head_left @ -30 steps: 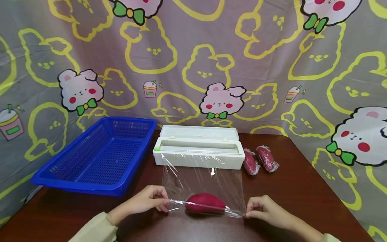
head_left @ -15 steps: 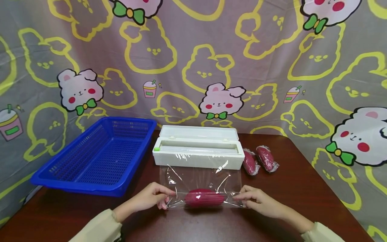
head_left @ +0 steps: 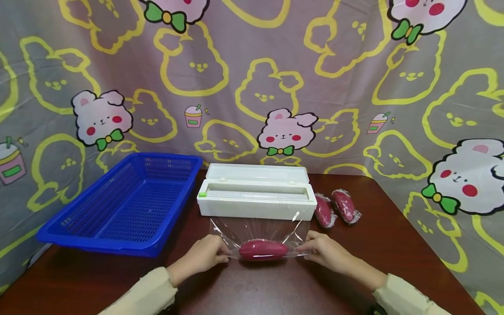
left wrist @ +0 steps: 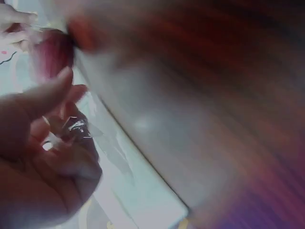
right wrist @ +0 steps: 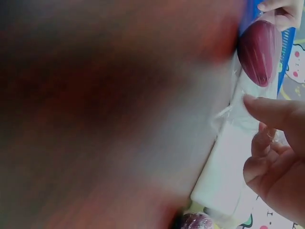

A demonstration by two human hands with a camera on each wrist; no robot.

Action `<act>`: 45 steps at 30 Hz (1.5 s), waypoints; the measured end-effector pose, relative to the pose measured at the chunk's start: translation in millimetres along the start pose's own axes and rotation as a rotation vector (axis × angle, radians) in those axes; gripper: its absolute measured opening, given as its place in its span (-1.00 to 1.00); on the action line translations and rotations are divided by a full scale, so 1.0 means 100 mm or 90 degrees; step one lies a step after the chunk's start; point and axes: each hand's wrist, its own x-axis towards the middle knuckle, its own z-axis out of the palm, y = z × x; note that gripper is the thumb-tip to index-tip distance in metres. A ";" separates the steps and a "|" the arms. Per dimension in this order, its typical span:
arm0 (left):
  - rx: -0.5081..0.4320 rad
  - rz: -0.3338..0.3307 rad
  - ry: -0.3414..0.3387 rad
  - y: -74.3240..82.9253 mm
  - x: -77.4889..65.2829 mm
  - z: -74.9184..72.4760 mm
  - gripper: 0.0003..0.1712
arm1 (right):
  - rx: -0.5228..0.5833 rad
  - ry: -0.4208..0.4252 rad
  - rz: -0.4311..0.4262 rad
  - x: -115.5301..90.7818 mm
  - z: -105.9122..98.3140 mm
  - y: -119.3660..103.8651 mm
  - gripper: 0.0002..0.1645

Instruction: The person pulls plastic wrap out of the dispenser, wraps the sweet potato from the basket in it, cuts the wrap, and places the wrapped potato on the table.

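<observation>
A smooth, purplish-red oblong (head_left: 264, 250), shaped like a sweet potato, lies wrapped in clear cling film (head_left: 257, 227) in front of the white dispenser box. My left hand (head_left: 204, 256) pinches the film at its left end. At the other end, my right hand (head_left: 327, 251) holds the film between thumb and fingers. In the left wrist view, crumpled cling film (left wrist: 78, 128) shows among the curled fingers. The right wrist view has the right hand (right wrist: 276, 152) with its thumb beside the film. From the box the sheet still runs unbroken to the oblong.
The white cling film box (head_left: 256, 208) stands open at the back, a green slider at its left end. A blue plastic basket (head_left: 157, 245) sits on the left. Right of the box lie two wrapped red oblongs (head_left: 346, 205). A patterned curtain (head_left: 236, 65) hangs behind the table (head_left: 260, 293).
Both hands have moved inward and away from the body, folding the film's front edge over the oblong. The oblong has rolled slightly toward the box, and the film between them has shortened.
</observation>
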 end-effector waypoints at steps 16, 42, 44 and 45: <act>-0.464 -0.068 -0.040 -0.20 0.08 -0.07 -0.79 | 0.268 0.045 0.028 0.06 -0.07 0.20 -0.86; -0.118 0.065 0.046 -0.12 0.34 -0.20 -0.59 | 0.191 0.109 -0.032 0.42 -0.15 0.11 -0.78; -0.105 0.064 0.064 -0.12 0.37 -0.20 -0.69 | 0.185 0.119 -0.025 0.43 -0.12 0.18 -0.81; -0.107 0.068 0.074 -0.12 0.38 -0.21 -0.74 | 0.173 0.129 -0.024 0.44 -0.09 0.22 -0.83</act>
